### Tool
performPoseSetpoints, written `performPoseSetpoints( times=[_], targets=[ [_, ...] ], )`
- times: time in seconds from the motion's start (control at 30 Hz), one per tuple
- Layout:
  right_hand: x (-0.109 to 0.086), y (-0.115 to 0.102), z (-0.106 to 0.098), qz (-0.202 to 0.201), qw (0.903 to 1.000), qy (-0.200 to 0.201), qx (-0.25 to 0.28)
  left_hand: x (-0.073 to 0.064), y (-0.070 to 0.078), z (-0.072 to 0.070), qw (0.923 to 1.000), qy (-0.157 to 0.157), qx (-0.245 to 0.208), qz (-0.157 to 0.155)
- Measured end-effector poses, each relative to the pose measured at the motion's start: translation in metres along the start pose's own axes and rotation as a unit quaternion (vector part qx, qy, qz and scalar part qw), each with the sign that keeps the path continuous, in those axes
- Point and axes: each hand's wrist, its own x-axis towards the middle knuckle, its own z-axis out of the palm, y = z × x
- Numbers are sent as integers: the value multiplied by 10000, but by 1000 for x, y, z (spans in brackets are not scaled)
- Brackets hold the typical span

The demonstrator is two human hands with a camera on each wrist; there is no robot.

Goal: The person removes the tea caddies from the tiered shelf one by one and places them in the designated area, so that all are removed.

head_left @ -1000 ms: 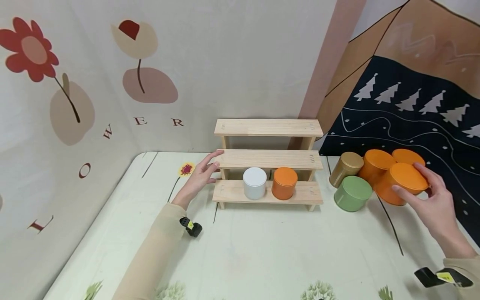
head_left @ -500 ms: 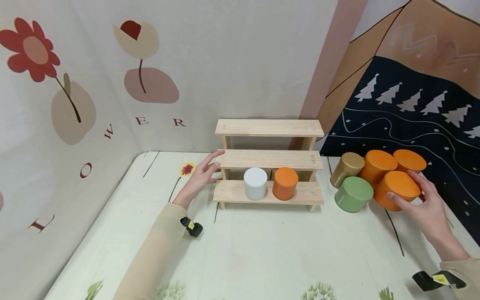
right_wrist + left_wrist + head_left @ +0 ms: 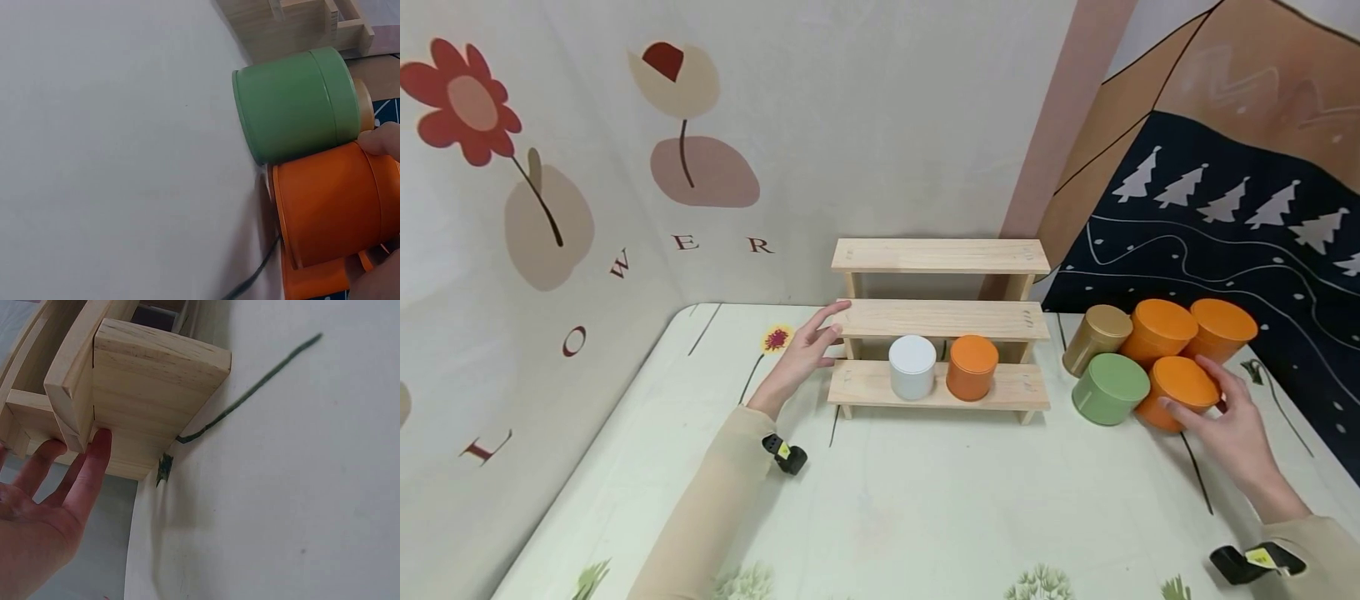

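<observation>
My right hand (image 3: 1232, 429) grips an orange lidded canister (image 3: 1183, 385) by its sides, thumb on the left and fingers on the far right. In the right wrist view this canister (image 3: 331, 203) is beside a green canister (image 3: 294, 106). Behind them are two more orange canisters (image 3: 1161, 329) and a gold one (image 3: 1097, 337). At the left end of a three-step wooden shelf (image 3: 940, 318), my left hand (image 3: 797, 358) touches the middle board with nearly straight fingers. A white canister (image 3: 912, 368) and an orange canister (image 3: 972, 369) stand on the lowest step.
A pale printed cloth (image 3: 925, 500) covers the table. Behind the shelf rises a light fabric backdrop (image 3: 865, 125) with flower prints. Dark fabric with white trees (image 3: 1225, 225) borders the canister group at the right.
The right hand has brought the orange canister left and toward me, beside the green one, uncovering more of the orange canister behind. The left hand stays at the shelf.
</observation>
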Motion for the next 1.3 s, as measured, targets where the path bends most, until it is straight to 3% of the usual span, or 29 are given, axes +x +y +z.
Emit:
performPoseSetpoints(
  times=[0.27,0.5,0.6,0.77,0.93,1.0,1.13,1.3],
  targets=[
    [-4,6,5,24,9999,-128,17,-1,4,-1,9999,-53,-49,-121],
    [-2,9,6,-38,9997,-204,94,-13,29,3,9999,-90,8,-43],
    [-3,7,5,-78,9996,-214,150,-15,32,5,9999,-93,4,-37],
    [-1,3,0,-281,9994,106,195,-14,30,5,9999,-107,-15,-77],
    [14,20,-1,-766,9954,547,159,-14,30,5,9999,-109,6,-78],
    [14,14,-1,-1015,9925,631,266,-14,30,5,9999,-113,8,-80],
    [7,-19,1,-1443,9860,621,552,-14,30,5,9999,-130,4,-82],
    [4,-30,6,-1508,9850,401,741,-14,31,5,9999,-122,7,-93]
  ],
)
